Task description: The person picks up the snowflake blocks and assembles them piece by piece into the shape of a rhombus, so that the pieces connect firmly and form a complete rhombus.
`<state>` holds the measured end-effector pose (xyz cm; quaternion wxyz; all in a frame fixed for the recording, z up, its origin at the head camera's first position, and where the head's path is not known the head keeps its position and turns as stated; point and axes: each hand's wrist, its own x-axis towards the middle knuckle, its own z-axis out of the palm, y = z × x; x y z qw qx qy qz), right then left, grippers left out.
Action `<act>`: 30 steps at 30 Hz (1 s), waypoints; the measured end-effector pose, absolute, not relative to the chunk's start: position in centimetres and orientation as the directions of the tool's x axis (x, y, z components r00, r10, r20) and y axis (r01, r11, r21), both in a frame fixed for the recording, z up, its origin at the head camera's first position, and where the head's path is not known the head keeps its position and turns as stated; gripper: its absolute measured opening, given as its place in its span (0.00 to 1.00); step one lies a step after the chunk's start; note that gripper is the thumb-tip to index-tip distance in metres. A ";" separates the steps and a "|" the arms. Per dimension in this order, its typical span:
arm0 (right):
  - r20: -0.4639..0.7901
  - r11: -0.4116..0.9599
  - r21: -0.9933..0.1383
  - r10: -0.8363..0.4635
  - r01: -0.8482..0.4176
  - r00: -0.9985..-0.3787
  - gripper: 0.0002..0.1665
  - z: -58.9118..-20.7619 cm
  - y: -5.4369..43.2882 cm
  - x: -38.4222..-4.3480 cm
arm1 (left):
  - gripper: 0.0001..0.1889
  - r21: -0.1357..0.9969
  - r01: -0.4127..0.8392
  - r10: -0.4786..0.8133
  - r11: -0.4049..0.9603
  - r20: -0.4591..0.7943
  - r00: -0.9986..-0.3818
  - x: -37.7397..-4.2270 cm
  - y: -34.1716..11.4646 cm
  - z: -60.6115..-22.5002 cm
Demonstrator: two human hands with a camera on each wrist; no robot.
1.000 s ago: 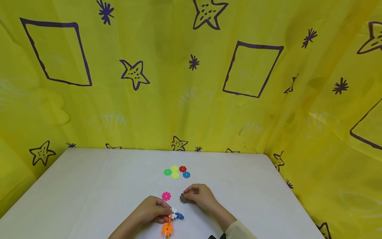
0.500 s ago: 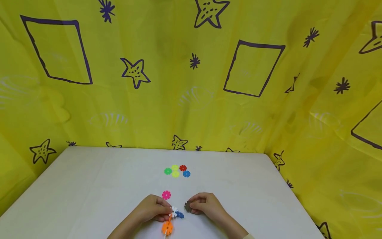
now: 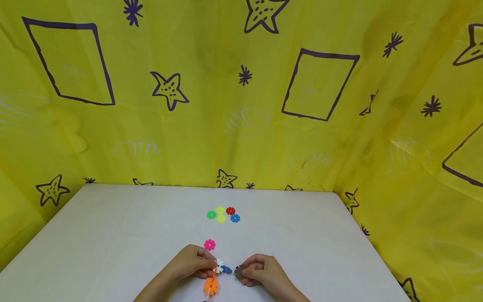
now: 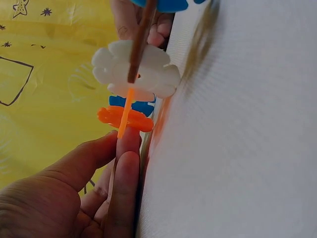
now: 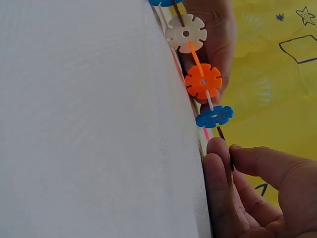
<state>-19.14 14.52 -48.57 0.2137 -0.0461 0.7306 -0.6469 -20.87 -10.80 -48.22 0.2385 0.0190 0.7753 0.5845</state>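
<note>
My left hand (image 3: 192, 264) pinches a white notched disc (image 3: 219, 266) that is part of a chain of slotted plastic discs. Joined to its right side is a blue disc (image 3: 227, 269), tilted. An orange disc (image 3: 211, 287) hangs on the near side, and more of the chain shows in the right wrist view, including a pale disc (image 5: 186, 33). Between thumb and fingers, my right hand (image 3: 268, 274) holds a brown disc (image 3: 239, 273) just right of the blue one, with a small gap between them in the head view. The right wrist view shows the brown disc edge-on.
A loose pink disc (image 3: 209, 245) lies just beyond the left hand. Farther back are a green disc (image 3: 211, 214), two yellow discs (image 3: 221, 218), a red disc (image 3: 230, 211) and a blue disc. A yellow patterned curtain (image 3: 211, 138) borders the white table (image 3: 124, 235).
The right hand has drawn nearer to the body with the brown disc, bringing it level with the chain's blue disc. My left hand has stayed almost still, keeping its pinch on the white disc.
</note>
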 end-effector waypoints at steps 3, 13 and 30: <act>-0.254 0.156 -0.965 -0.350 0.211 -0.902 0.16 -48.6 14.4 -18.8 | 0.11 0.918 -0.248 0.310 0.311 -0.345 -0.886 -20.9 -10.8 -48.3; -0.244 0.130 -0.969 -0.359 0.211 -0.901 0.13 -48.7 13.8 -18.2 | 0.12 0.927 -0.243 0.326 0.284 -0.332 -0.885 -20.8 -10.9 -48.1; -0.259 0.134 -0.965 -0.330 0.226 -0.908 0.12 -48.7 13.3 -18.0 | 0.12 0.935 -0.237 0.345 0.264 -0.321 -0.882 -21.0 -10.9 -48.2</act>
